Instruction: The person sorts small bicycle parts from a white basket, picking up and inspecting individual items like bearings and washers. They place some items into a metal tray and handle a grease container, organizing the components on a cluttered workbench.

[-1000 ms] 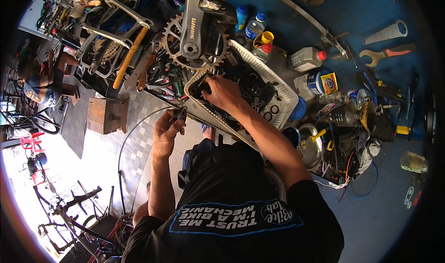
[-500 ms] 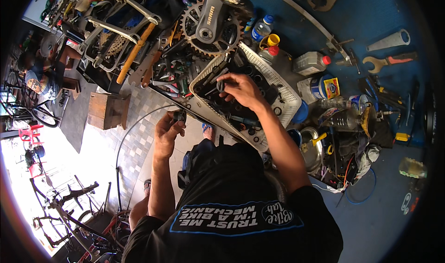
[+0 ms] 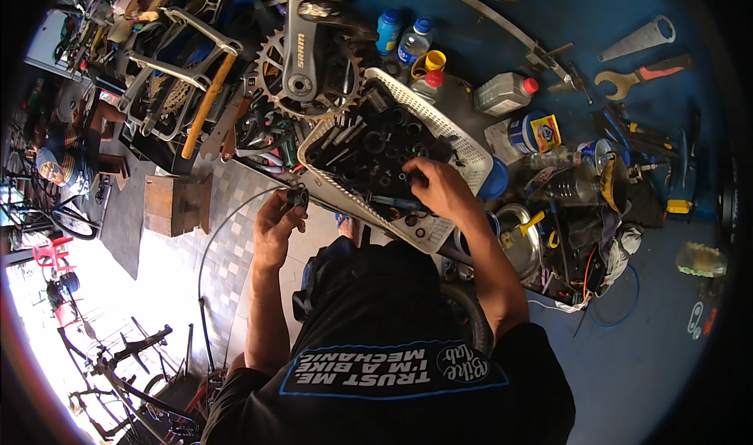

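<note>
My left hand [image 3: 274, 224] is closed around a small black cylindrical part [image 3: 297, 198], held up beside the left edge of a white perforated plastic basket [image 3: 467, 143]. Inside the basket lie many small dark parts, among them black rings [image 3: 375, 141] and slim metal rods [image 3: 343, 134]. Over the basket's right side, my right hand [image 3: 445, 190] has its fingers curled in a pinch. A small dark piece [image 3: 417, 179] shows between the fingertips, its exact kind unclear. A grey crank arm with a toothed chainring [image 3: 267, 67] hangs above the basket's far left corner.
Bottles stand behind the basket, including a grey one with a red cap [image 3: 506, 94]. A blue lid [image 3: 494, 180] and a metal bowl [image 3: 519, 245] are on the right. A wooden-handled hammer [image 3: 210, 104] leans at left, near a wooden block [image 3: 176, 206]. A thin cable [image 3: 205, 261] curves past my left hand.
My right hand has moved right and nearer across the basket, uncovering the parts at its far left. My left hand still holds the black part, turned slightly. The whole view has shifted a little.
</note>
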`<action>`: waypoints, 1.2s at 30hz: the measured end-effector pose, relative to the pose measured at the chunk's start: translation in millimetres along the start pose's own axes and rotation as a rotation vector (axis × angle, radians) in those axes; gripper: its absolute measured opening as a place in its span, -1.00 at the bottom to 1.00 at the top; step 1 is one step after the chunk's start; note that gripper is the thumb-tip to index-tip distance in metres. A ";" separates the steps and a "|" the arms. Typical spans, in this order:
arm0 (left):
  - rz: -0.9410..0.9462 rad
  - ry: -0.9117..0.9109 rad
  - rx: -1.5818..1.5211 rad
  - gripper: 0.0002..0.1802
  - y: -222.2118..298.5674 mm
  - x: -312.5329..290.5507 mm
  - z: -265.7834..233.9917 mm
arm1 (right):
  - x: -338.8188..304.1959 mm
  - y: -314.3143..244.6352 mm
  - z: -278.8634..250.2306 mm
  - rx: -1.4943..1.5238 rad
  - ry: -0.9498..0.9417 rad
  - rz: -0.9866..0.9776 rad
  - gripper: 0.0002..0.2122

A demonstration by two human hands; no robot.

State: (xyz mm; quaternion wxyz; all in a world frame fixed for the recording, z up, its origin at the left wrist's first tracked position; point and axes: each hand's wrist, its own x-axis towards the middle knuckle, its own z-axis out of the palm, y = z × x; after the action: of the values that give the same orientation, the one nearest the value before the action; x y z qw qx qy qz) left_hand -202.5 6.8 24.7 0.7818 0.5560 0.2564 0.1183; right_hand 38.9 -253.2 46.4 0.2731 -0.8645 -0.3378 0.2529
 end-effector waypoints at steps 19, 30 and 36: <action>0.039 -0.233 0.143 -0.71 11.6 5.1 46.8 | 72.4 38.3 2.5 -0.306 0.404 -0.098 -0.58; -0.020 -0.254 0.217 -0.62 7.1 11.7 35.3 | -12.2 45.5 -37.4 -0.562 0.279 0.155 -0.56; 0.005 -0.233 0.214 -0.60 16.7 15.5 42.3 | -10.3 54.9 -23.7 -0.625 0.372 0.060 -0.59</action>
State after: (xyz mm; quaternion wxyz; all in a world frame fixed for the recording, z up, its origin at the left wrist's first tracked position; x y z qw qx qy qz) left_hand -165.2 -14.2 46.6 0.7421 0.6469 0.1738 0.0271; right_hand 71.4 -302.0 30.8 0.0452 -0.9469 -0.3179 -0.0163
